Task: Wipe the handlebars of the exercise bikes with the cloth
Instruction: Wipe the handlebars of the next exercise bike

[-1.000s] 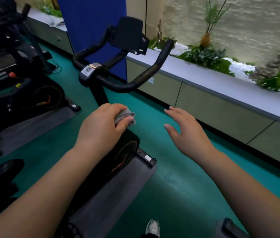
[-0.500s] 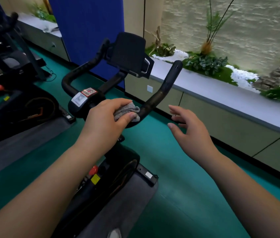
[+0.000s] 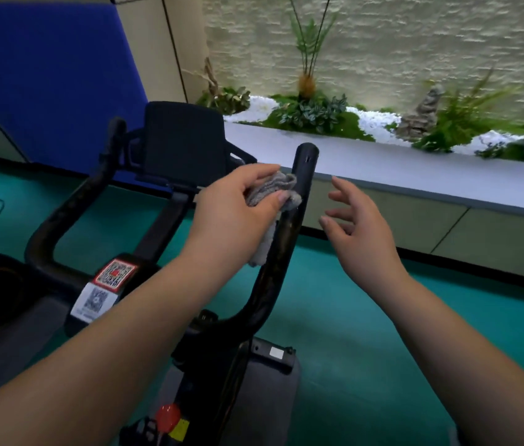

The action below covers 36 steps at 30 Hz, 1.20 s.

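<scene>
From the head camera, the left hand grasps a bunched grey cloth between thumb and curled fingers and presses it against the inner side of the right bar of the black handlebars, a little below that bar's rounded tip. A tail of the cloth hangs down along the bar under the hand. The right hand floats just to the right of the same bar, apart from it, fingers spread and loosely bent, grasping nothing. The handlebars belong to an exercise bike directly below the camera; the left bar curves up on the far side of the left forearm, and a dark screen holder stands between the two bars. On the stem sit a red code sticker and, just below it, a white code sticker. A red knob shows low on the frame, with a yellow tag just beside it. The bike stands on a grey mat laid on a green floor. Beyond it runs a low ledge with plants and white pebbles against a pale textured wall, and a blue panel stands behind the bike at left.
</scene>
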{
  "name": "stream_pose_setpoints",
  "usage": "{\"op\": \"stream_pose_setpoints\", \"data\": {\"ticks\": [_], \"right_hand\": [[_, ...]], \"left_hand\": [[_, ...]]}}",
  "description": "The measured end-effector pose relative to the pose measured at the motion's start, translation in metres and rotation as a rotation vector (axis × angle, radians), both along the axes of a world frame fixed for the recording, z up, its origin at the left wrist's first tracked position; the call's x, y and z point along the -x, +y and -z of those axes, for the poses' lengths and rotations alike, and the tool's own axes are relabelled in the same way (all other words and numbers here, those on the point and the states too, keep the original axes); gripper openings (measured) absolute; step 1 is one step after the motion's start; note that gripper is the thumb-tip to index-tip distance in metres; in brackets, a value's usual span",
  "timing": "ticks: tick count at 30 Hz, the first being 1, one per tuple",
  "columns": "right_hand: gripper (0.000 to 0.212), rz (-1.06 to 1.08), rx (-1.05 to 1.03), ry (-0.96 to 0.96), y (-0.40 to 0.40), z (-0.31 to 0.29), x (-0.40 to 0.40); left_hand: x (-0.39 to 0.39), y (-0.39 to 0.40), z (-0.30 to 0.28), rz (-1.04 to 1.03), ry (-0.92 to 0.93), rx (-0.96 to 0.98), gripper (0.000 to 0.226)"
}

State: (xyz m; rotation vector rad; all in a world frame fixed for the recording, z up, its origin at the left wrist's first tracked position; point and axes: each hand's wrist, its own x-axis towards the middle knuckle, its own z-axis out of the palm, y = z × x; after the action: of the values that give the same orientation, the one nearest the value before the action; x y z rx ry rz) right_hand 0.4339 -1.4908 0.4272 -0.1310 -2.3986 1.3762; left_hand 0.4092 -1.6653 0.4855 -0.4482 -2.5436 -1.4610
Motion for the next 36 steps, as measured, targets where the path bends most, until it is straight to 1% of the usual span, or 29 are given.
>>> {"op": "stream_pose_setpoints", "data": {"ticks": [2,3,6,7,8,11,13,15,19,22,25,27,29,32,34,36], "right_hand": [[0.055,0.019,0.015,-0.004,0.003,-0.001,0.007],[0.055,0.022,0.023,-0.004,0.006,-0.002,0.011],[0.055,0.020,0.022,-0.009,0.013,-0.005,0.024],[0.054,0.012,0.026,-0.011,0.015,-0.006,0.029],[0.054,0.002,0.035,-0.014,0.017,-0.006,0.034],[0.054,-0.034,0.053,-0.017,0.022,-0.006,0.048],[0.055,-0.062,0.069,-0.015,0.028,-0.004,0.055],[0.057,-0.090,0.100,-0.026,0.035,-0.002,0.062],[0.055,-0.144,0.119,-0.033,0.048,0.001,0.071],[0.053,-0.170,0.131,-0.023,0.056,0.003,0.074],[0.052,-0.203,0.141,-0.016,0.061,0.002,0.078],[0.052,-0.228,0.141,-0.011,0.062,0.000,0.080],[0.052,-0.246,0.134,-0.007,0.062,-0.002,0.081],[0.048,-0.274,0.149,0.016,0.066,-0.004,0.080],[0.043,-0.277,0.152,0.038,0.069,-0.005,0.078],[0.037,-0.283,0.150,0.050,0.072,-0.006,0.077]], "left_hand": [[0.013,0.015,-0.007,0.010,0.097,-0.013,0.032],[0.021,0.021,-0.011,0.004,0.186,0.017,0.032],[0.048,0.044,-0.021,-0.011,0.515,0.213,0.029],[0.056,0.053,-0.023,-0.004,0.568,0.284,0.026],[0.064,0.063,-0.022,0.004,0.576,0.358,0.024],[0.078,0.086,-0.011,-0.001,0.473,0.576,0.021],[0.075,0.087,0.001,-0.019,0.453,0.599,0.020],[0.062,0.079,0.014,-0.030,0.458,0.574,0.018],[0.031,0.059,0.034,-0.026,0.369,0.526,0.022],[0.029,0.056,0.026,-0.083,0.340,0.467,0.024],[0.046,0.074,0.007,-0.170,0.407,0.410,0.029],[0.059,0.087,0.002,-0.214,0.420,0.419,0.030],[0.061,0.092,0.006,-0.228,0.369,0.457,0.030],[0.046,0.076,0.016,-0.178,0.293,0.512,0.028],[0.035,0.060,0.018,-0.145,0.172,0.494,0.029],[0.031,0.052,0.016,-0.158,0.083,0.437,0.029]]}}
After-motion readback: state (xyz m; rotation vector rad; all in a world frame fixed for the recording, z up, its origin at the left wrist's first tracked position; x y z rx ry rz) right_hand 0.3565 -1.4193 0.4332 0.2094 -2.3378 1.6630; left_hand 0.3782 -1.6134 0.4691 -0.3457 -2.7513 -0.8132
